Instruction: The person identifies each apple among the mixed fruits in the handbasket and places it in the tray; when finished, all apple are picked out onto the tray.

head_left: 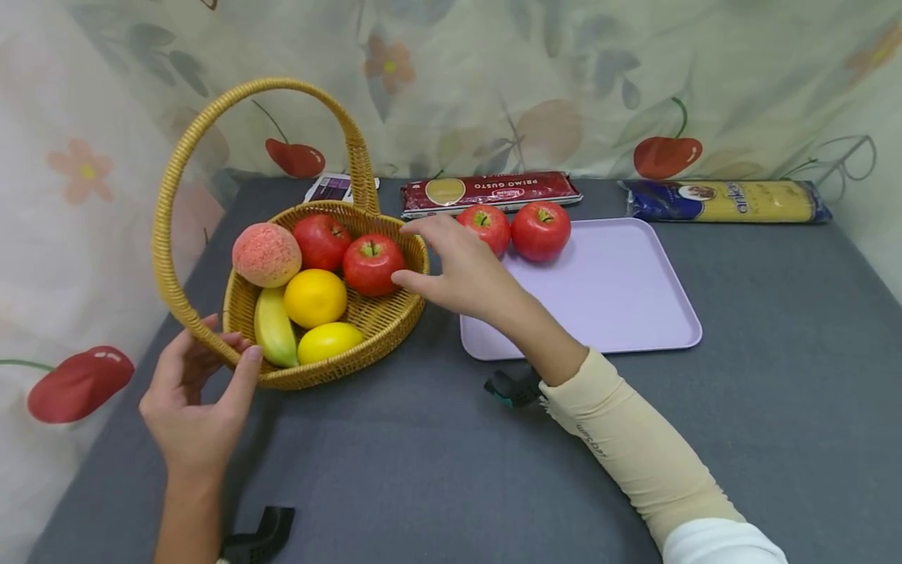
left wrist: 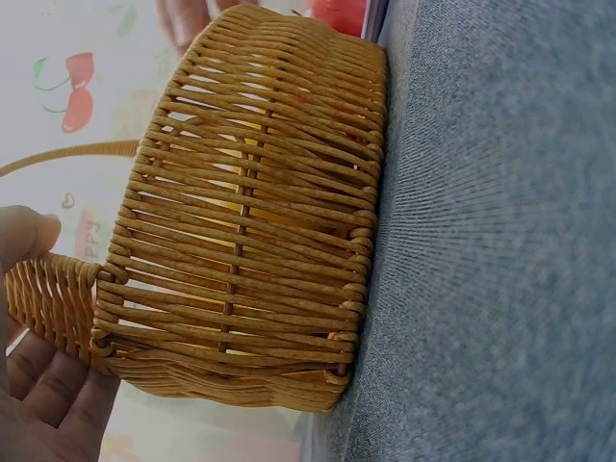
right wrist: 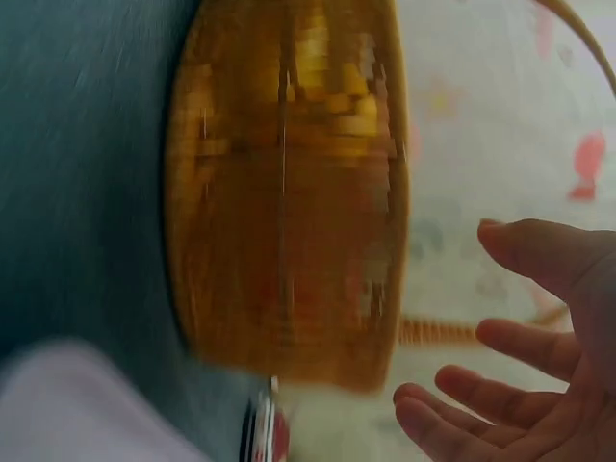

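Head view, and here's the left hand (head_left: 200,399) low at the near left, wrist pointing up from below, gripping the foot of the handle (head_left: 164,235) with thumb on one side and fingers on the other; the left wrist camera backs that up! Across comes the right arm in its cream sleeve (head_left: 634,439), slanting in from the lower right, and at the end of it the right hand (head_left: 468,270) hangs over the right rim of the basket (head_left: 380,345), open, thumb and fingers spread apart, holding nothing, thumb tip right by the nearer apple (head_left: 373,265). Whether it touches that fruit, I cannot tell

Now the count! One wicker basket, upright on the left of the grey table (head_left: 437,470), with six pieces of fruit inside: two red apples, the other one (head_left: 320,243) farther back, one peach (head_left: 266,254) up on the left, one orange (head_left: 315,298) in the middle, one banana (head_left: 275,327) and one lemon (head_left: 330,342) at the near side. Over to the right, one lilac tray (head_left: 606,298), two more red apples (head_left: 541,232) together at its far left corner, and behind, two packets: one dark red (head_left: 493,190), one blue and yellow (head_left: 729,201)
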`<state>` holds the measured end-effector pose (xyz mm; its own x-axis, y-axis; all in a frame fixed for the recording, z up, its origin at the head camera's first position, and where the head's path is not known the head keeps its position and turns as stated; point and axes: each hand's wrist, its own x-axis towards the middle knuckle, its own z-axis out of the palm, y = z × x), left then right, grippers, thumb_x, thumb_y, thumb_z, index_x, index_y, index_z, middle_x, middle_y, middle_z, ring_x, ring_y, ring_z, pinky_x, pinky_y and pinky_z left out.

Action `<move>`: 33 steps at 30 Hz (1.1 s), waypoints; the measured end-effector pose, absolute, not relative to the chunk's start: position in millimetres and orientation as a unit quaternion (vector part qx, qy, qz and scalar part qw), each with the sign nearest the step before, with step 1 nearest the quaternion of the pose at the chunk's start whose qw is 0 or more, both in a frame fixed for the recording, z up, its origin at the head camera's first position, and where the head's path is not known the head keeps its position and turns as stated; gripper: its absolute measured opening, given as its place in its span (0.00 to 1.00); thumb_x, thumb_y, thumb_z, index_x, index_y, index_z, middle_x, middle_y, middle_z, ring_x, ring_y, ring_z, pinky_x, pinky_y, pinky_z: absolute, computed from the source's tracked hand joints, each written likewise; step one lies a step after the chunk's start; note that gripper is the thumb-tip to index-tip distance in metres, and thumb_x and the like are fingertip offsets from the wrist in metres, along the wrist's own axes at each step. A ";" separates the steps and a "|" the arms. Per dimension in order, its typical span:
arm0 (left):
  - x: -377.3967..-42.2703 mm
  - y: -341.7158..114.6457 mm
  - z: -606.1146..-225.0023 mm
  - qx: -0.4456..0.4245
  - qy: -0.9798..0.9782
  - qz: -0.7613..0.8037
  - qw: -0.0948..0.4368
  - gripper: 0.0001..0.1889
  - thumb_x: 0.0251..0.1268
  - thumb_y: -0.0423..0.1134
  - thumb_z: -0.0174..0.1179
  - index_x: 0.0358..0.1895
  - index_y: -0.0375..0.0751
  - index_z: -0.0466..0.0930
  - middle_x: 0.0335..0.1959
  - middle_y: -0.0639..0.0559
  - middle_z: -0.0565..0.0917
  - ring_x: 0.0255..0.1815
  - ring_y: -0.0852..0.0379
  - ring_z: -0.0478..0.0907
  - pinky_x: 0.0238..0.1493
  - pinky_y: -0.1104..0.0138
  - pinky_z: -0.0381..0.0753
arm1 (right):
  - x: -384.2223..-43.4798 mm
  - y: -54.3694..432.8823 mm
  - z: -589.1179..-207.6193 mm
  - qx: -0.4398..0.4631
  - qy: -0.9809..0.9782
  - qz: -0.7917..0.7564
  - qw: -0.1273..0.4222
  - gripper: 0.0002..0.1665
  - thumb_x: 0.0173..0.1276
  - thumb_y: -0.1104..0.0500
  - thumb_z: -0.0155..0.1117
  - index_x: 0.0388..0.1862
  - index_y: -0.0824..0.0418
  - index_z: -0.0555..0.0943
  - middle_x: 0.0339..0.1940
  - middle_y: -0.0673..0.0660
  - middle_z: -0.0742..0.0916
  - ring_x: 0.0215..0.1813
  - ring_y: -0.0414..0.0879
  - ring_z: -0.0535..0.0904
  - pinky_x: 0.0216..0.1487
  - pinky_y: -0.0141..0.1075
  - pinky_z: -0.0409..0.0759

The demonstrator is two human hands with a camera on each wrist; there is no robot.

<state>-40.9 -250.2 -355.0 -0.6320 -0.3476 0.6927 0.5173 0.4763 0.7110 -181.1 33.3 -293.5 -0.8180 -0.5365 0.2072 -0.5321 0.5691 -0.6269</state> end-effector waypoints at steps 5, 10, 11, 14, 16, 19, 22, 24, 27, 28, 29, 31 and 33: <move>-40.9 -251.2 -354.9 -0.056 -0.749 -0.505 0.425 0.25 0.49 0.22 0.73 0.54 0.21 0.80 0.38 0.37 0.85 0.38 0.59 0.85 0.48 0.74 0.82 | -183.0 -1.4 -295.9 -0.310 0.900 -0.305 0.037 0.45 0.65 0.41 0.70 0.73 0.60 0.68 0.70 0.58 0.74 0.65 0.50 0.72 0.64 0.44 0.76; -41.7 -251.2 -354.2 -0.058 -0.748 -0.507 0.425 0.25 0.48 0.22 0.73 0.54 0.21 0.80 0.38 0.36 0.85 0.38 0.59 0.85 0.48 0.74 0.82 | -193.6 -31.4 -299.5 -0.286 0.934 -0.197 0.081 0.52 0.63 0.36 0.69 0.75 0.62 0.61 0.67 0.63 0.73 0.59 0.54 0.76 0.59 0.46 0.79; -41.8 -251.1 -354.2 -0.058 -0.749 -0.506 0.424 0.25 0.48 0.22 0.73 0.54 0.21 0.80 0.38 0.36 0.85 0.38 0.59 0.85 0.48 0.74 0.82 | -195.8 -36.1 -300.1 -0.283 0.938 -0.182 0.088 0.52 0.63 0.35 0.68 0.75 0.62 0.60 0.65 0.63 0.74 0.57 0.55 0.77 0.58 0.46 0.80; -41.4 -251.2 -354.2 -0.058 -0.750 -0.505 0.423 0.25 0.48 0.22 0.73 0.54 0.21 0.80 0.38 0.36 0.85 0.38 0.59 0.84 0.48 0.74 0.82 | -202.6 -46.1 -303.0 -0.282 0.938 -0.170 0.105 0.50 0.64 0.36 0.68 0.73 0.63 0.62 0.62 0.64 0.74 0.52 0.56 0.78 0.57 0.46 0.80; -41.1 -251.1 -354.0 -0.059 -0.750 -0.505 0.423 0.25 0.48 0.22 0.73 0.53 0.20 0.80 0.38 0.36 0.85 0.38 0.59 0.84 0.48 0.74 0.82 | -207.4 -49.2 -304.6 -0.284 0.935 -0.181 0.113 0.50 0.64 0.39 0.70 0.74 0.62 0.61 0.64 0.64 0.73 0.54 0.56 0.78 0.59 0.45 0.79; -40.9 -250.9 -353.1 -0.062 -0.747 -0.507 0.425 0.25 0.48 0.22 0.73 0.53 0.19 0.79 0.37 0.35 0.85 0.37 0.59 0.84 0.48 0.74 0.82 | -212.5 -50.7 -305.5 -0.287 0.928 -0.203 0.128 0.53 0.62 0.44 0.74 0.77 0.61 0.59 0.68 0.64 0.71 0.59 0.57 0.75 0.63 0.45 0.76; -41.5 -250.1 -352.1 -0.065 -0.746 -0.507 0.427 0.25 0.47 0.22 0.73 0.52 0.18 0.79 0.37 0.35 0.85 0.37 0.59 0.84 0.47 0.74 0.82 | -214.6 -50.7 -305.0 -0.279 0.928 -0.206 0.137 0.55 0.58 0.46 0.77 0.77 0.62 0.59 0.68 0.64 0.71 0.60 0.57 0.74 0.63 0.46 0.76; -41.9 -249.6 -351.9 -0.067 -0.746 -0.506 0.428 0.25 0.47 0.22 0.73 0.52 0.18 0.79 0.37 0.34 0.85 0.37 0.59 0.84 0.47 0.75 0.82 | -214.5 -51.1 -305.7 -0.275 0.932 -0.196 0.133 0.52 0.58 0.45 0.77 0.74 0.63 0.62 0.65 0.64 0.73 0.58 0.57 0.74 0.61 0.46 0.77; -42.4 -248.9 -352.3 -0.070 -0.746 -0.506 0.428 0.25 0.48 0.22 0.73 0.52 0.18 0.79 0.37 0.34 0.85 0.37 0.59 0.84 0.47 0.74 0.82 | -212.5 -51.7 -308.9 -0.273 0.940 -0.174 0.110 0.47 0.60 0.43 0.75 0.69 0.63 0.66 0.59 0.63 0.77 0.54 0.56 0.77 0.58 0.45 0.79; -42.5 -248.7 -352.4 -0.069 -0.747 -0.505 0.427 0.25 0.48 0.22 0.73 0.52 0.18 0.79 0.37 0.34 0.85 0.37 0.59 0.84 0.47 0.74 0.82 | -211.6 -51.8 -310.3 -0.274 0.942 -0.168 0.100 0.46 0.60 0.43 0.75 0.69 0.63 0.67 0.59 0.62 0.77 0.54 0.56 0.77 0.57 0.44 0.80; -42.5 -248.6 -352.6 -0.069 -0.746 -0.506 0.428 0.25 0.48 0.22 0.73 0.52 0.18 0.79 0.37 0.34 0.85 0.37 0.59 0.84 0.47 0.74 0.82 | -210.6 -51.9 -311.8 -0.275 0.943 -0.164 0.088 0.45 0.60 0.42 0.74 0.68 0.63 0.68 0.58 0.62 0.77 0.53 0.55 0.77 0.57 0.44 0.80; -42.3 -248.4 -352.7 -0.067 -0.745 -0.506 0.429 0.25 0.48 0.23 0.73 0.52 0.18 0.79 0.37 0.34 0.85 0.37 0.59 0.84 0.48 0.74 0.82 | -208.2 -51.6 -314.8 -0.276 0.945 -0.164 0.064 0.46 0.60 0.42 0.74 0.69 0.62 0.68 0.59 0.62 0.77 0.55 0.55 0.76 0.56 0.44 0.80; -42.4 -248.2 -352.7 -0.065 -0.745 -0.506 0.430 0.25 0.48 0.23 0.73 0.52 0.19 0.79 0.37 0.34 0.85 0.37 0.59 0.84 0.47 0.75 0.82 | -205.8 -50.9 -317.3 -0.278 0.946 -0.164 0.036 0.48 0.60 0.42 0.75 0.72 0.61 0.67 0.62 0.62 0.76 0.58 0.57 0.73 0.57 0.44 0.79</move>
<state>-42.4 -248.2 -352.7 -0.6220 -0.3379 0.7064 0.5318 0.4799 0.6978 -205.8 -50.9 -317.3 -0.8434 -0.5369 0.0229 -0.5132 0.7920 -0.3307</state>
